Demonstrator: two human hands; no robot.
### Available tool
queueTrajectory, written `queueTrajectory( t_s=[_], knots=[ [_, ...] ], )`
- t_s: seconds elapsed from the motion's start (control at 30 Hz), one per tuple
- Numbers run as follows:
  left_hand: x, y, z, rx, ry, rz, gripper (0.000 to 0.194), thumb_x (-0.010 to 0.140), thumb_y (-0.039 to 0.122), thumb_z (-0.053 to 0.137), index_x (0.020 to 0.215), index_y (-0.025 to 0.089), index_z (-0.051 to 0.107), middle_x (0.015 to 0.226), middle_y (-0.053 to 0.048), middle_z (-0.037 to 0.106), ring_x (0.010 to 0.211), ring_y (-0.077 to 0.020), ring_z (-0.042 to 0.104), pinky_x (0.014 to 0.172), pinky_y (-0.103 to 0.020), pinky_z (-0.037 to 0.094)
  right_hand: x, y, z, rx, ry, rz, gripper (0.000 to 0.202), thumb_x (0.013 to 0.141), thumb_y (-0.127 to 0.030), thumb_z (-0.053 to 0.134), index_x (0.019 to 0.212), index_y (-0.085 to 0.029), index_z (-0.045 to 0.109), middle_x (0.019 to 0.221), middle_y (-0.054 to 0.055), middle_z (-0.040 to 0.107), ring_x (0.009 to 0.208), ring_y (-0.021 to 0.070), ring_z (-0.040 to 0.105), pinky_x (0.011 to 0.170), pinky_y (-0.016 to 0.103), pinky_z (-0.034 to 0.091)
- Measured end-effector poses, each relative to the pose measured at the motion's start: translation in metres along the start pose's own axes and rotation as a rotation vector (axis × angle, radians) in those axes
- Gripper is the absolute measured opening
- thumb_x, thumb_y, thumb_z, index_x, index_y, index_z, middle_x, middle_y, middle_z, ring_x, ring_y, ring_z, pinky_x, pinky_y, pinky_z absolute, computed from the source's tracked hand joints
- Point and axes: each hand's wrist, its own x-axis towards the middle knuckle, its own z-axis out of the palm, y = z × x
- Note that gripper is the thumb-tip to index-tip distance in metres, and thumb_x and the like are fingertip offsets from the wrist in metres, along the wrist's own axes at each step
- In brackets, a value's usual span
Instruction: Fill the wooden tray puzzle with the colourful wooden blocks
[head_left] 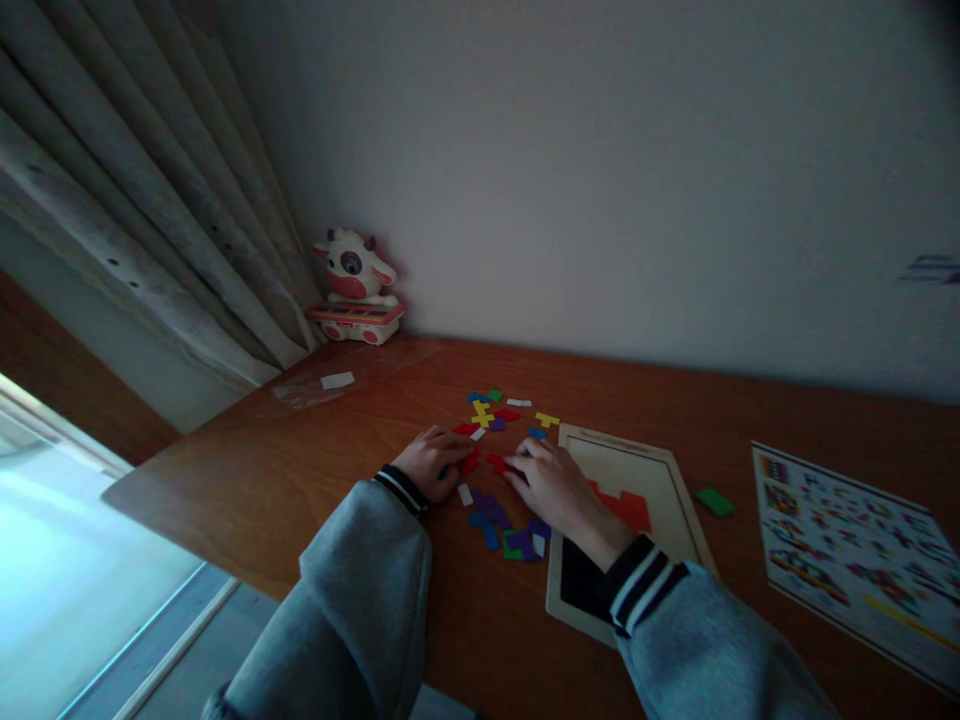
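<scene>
My left hand [431, 462] rests on the table with bent fingers on a red puzzle piece [469, 462]. Opposite it, my right hand [551, 485] reaches over the wooden puzzle board [615, 462], and its fingertips hold another red puzzle piece [496, 463]. A small gap separates these two pieces. Red pieces [626, 508] lie in the board, partly behind my right wrist; a dark part of its base shows lower down. Loose flat pieces surround my hands: a yellow piece [481, 414], purple pieces [491, 510], a blue piece [490, 537] and a white piece [465, 495].
Right of the board lie a green piece [715, 502] and a printed pattern sheet [855, 560]. A toy cow with a keyboard [356, 290] stands at the back left by the curtain [150, 190]. Clear plastic wrap [300, 394] with a white piece [337, 380] lies near the table's left edge.
</scene>
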Motion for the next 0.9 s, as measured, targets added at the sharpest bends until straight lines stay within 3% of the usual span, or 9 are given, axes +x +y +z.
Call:
queueTrajectory(
  t_s=[0.17,0.37,0.47,0.57,0.7,0.8,0.9],
  knots=[
    [0.007,0.011,0.019,0.018,0.067,-0.084,0.039,0.084,0.013,0.043,0.113,0.011,0.068,0.128,-0.017,0.060,0.111,-0.0276,0.056,0.097,-0.047,0.048,0.001,-0.008,0.000,-0.072,-0.010,0.038,0.025,0.095,-0.031,0.052,0.102,-0.020,0.074,0.103,0.010,0.064,0.099,0.0240,0.058,0.088,0.036,0.044],
    [0.005,0.006,0.028,-0.081,0.022,0.012,0.062,0.068,0.008,0.046,0.127,0.019,0.062,0.130,-0.008,0.062,0.117,-0.0272,0.053,0.103,-0.049,0.045,0.003,-0.016,0.002,-0.098,-0.009,0.052,0.025,0.094,-0.027,0.051,0.099,-0.018,0.074,0.103,0.012,0.065,0.104,0.0268,0.057,0.090,0.039,0.043],
    [0.005,0.008,0.023,-0.068,-0.002,0.014,0.050,0.076,0.012,0.049,0.123,0.021,0.065,0.129,-0.007,0.064,0.118,-0.0278,0.053,0.103,-0.048,0.045,0.004,-0.013,0.004,-0.108,-0.012,0.079,0.026,0.095,-0.025,0.049,0.098,-0.018,0.074,0.104,0.013,0.065,0.102,0.0271,0.058,0.088,0.040,0.044],
    [0.007,0.013,0.020,-0.051,0.053,-0.028,0.030,0.091,0.025,0.051,0.114,0.021,0.071,0.124,-0.010,0.065,0.113,-0.0260,0.057,0.101,-0.044,0.046,0.005,-0.010,0.004,-0.107,-0.025,0.104,0.026,0.095,-0.026,0.049,0.098,-0.020,0.074,0.104,0.013,0.066,0.100,0.0265,0.060,0.086,0.039,0.046],
    [0.013,0.016,0.020,-0.033,0.085,-0.173,0.030,0.088,0.045,0.064,0.104,0.023,0.074,0.112,-0.010,0.068,0.103,-0.0252,0.062,0.096,-0.042,0.049,0.007,-0.007,0.001,-0.099,-0.043,0.108,0.025,0.095,-0.027,0.050,0.099,-0.021,0.074,0.104,0.012,0.067,0.099,0.0249,0.062,0.085,0.036,0.046],
    [0.016,0.016,0.022,-0.037,0.088,-0.267,0.032,0.084,0.045,0.068,0.104,0.020,0.072,0.106,-0.009,0.070,0.099,-0.0255,0.064,0.093,-0.041,0.051,0.009,-0.006,-0.002,-0.106,-0.054,0.110,0.024,0.094,-0.026,0.050,0.097,-0.019,0.073,0.104,0.013,0.067,0.098,0.0257,0.062,0.084,0.036,0.046],
    [0.015,0.017,0.020,-0.097,0.078,-0.245,0.024,0.087,0.032,0.063,0.106,0.019,0.070,0.106,-0.009,0.071,0.099,-0.0239,0.065,0.092,-0.038,0.052,0.011,-0.003,-0.003,-0.116,-0.065,0.125,0.025,0.095,-0.025,0.049,0.096,-0.018,0.073,0.103,0.013,0.067,0.098,0.0260,0.063,0.082,0.035,0.046]
  ],
)
